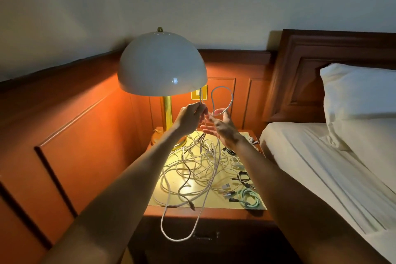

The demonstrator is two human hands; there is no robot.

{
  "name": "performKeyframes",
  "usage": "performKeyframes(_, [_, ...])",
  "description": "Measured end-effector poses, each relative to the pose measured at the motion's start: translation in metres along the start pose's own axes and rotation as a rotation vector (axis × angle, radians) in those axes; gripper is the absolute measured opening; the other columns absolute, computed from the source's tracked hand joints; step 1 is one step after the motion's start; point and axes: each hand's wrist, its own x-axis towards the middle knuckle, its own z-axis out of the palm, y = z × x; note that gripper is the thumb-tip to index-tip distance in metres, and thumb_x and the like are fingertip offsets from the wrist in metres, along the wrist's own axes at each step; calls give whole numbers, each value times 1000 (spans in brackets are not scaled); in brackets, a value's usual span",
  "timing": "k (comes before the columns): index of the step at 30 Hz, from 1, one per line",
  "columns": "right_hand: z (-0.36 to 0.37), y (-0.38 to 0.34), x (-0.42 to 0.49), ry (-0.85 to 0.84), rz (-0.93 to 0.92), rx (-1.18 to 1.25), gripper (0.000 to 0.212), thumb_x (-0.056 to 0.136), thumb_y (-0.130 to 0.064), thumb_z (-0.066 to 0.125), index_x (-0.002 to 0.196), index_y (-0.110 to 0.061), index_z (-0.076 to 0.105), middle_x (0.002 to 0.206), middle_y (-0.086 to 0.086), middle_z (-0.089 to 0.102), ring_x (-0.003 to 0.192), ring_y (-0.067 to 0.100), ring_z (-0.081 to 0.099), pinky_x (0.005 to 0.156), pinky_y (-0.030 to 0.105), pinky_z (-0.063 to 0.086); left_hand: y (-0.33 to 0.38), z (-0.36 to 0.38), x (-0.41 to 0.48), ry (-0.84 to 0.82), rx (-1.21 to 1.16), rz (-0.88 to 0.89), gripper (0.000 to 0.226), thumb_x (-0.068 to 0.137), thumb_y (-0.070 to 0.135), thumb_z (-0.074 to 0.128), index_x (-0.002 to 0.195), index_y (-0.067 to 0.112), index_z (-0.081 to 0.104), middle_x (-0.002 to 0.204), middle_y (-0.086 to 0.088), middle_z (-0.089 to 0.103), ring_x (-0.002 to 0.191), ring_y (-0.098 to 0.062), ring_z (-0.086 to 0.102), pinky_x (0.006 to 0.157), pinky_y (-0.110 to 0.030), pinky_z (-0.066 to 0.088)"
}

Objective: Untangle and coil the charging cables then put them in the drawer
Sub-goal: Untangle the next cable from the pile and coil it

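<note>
Left hand (191,117), centre frame: fingers curled, pinching the white cable (231,100) between thumb and fingertips just below the lamp (161,64) shade rim. Right hand (222,126), just beside it on the right: fingers straight and spread, palm turned toward the left hand; the base of a cable loop lies draped across its uppermost finger.

Cable orientation: the loop stands upright above the right hand, long axis near vertical, its top reaching shade-rim height. From the left hand a short stub points up toward the shade. Below the hands the cable drops steeply toward lower centre and hangs in a long U past the front edge of the worktop (259,208), in front of the drawer (214,248).

Tangle of cables (199,163) lies on the worktop directly beneath both hands and between the forearms, strands running every way. Green cable (249,197), coiled, sits at the worktop's lower-right corner, apart from the tangle. Small dark cables (243,177) lie just above it.

Visibility: the drawer front is in deep shadow, handle barely readable. Forearms cover parts of the worktop's sides. Individual strands and plugs in the tangle cannot be traced. Bed (321,167) is cut off at the right edge.
</note>
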Motion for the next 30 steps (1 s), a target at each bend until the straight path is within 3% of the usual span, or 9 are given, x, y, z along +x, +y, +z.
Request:
performKeyframes(4, [-1, -3, 9, -86, 69, 20, 45, 92, -4, 67, 127, -8, 39, 115, 30, 66, 101, 38, 71, 95, 48, 56, -13, 0, -3, 90, -12, 34, 31, 107, 17, 40, 93, 4, 65, 69, 7, 59, 53, 3, 56, 49, -12, 43])
performKeyframes(7, [1, -2, 15, -50, 49, -51, 36, 88, 3, 69, 115, -7, 47, 111, 29, 67, 96, 38, 72, 92, 50, 57, -14, 4, -9, 188, -30, 0, 26, 106, 17, 44, 111, 4, 67, 76, 8, 62, 61, -2, 62, 51, -14, 45])
performKeyframes(11, [2, -3, 21, 75, -22, 29, 29, 93, 1, 64, 114, -8, 46, 109, 23, 66, 84, 32, 73, 83, 41, 61, -5, 40, -50, 456, -227, -338, 41, 99, 33, 57, 133, 17, 42, 83, -2, 64, 71, -24, 66, 58, -39, 57])
performKeyframes(12, [1, -3, 22, 93, -45, 48, 27, 94, 1, 61, 114, -8, 46, 106, 22, 67, 83, 33, 73, 83, 41, 61, -2, 51, -64, 430, -257, -400, 48, 96, 39, 60, 132, 19, 36, 85, -4, 61, 75, -26, 66, 61, -42, 58])
performKeyframes(16, [-8, -6, 20, 136, -84, 24, 19, 99, 3, 53, 117, -1, 53, 95, 20, 66, 84, 35, 72, 86, 45, 60, -2, 94, -95, -25, 63, -458, 80, 82, 73, 57, 134, 23, 22, 100, 0, 60, 86, -16, 60, 62, -23, 45])
performKeyframes(19, [-16, -15, 11, 132, -91, 17, 22, 99, 4, 52, 120, 7, 59, 97, 22, 66, 82, 31, 72, 84, 42, 61, -5, 106, -85, -160, -19, -409, 51, 94, 49, 59, 133, 21, 45, 105, -5, 70, 83, -10, 64, 72, -26, 54])
performKeyframes(22, [-26, -29, 1, 157, -124, 23, 22, 99, 4, 50, 119, 8, 59, 96, 20, 66, 82, 29, 71, 82, 41, 61, -15, 104, -74, -91, -33, -407, 25, 99, 32, 58, 116, 16, 66, 102, -7, 73, 73, 0, 61, 61, -15, 51])
performKeyframes(27, [-41, -66, -7, 209, -200, 51, 18, 98, -1, 56, 115, 4, 59, 103, 20, 70, 84, 31, 73, 76, 38, 62, -40, 87, -76, 203, 102, -312, 39, 93, 20, 69, 121, 11, 43, 75, -2, 67, 55, -2, 57, 43, -12, 43])
performKeyframes(30, [-40, -81, -15, 204, -255, 50, 15, 98, -3, 57, 113, 1, 56, 100, 18, 71, 77, 29, 74, 73, 36, 62, -51, 84, -72, 182, 156, -375, 41, 91, 24, 71, 122, 18, 43, 71, 0, 64, 58, -9, 61, 49, -17, 48])
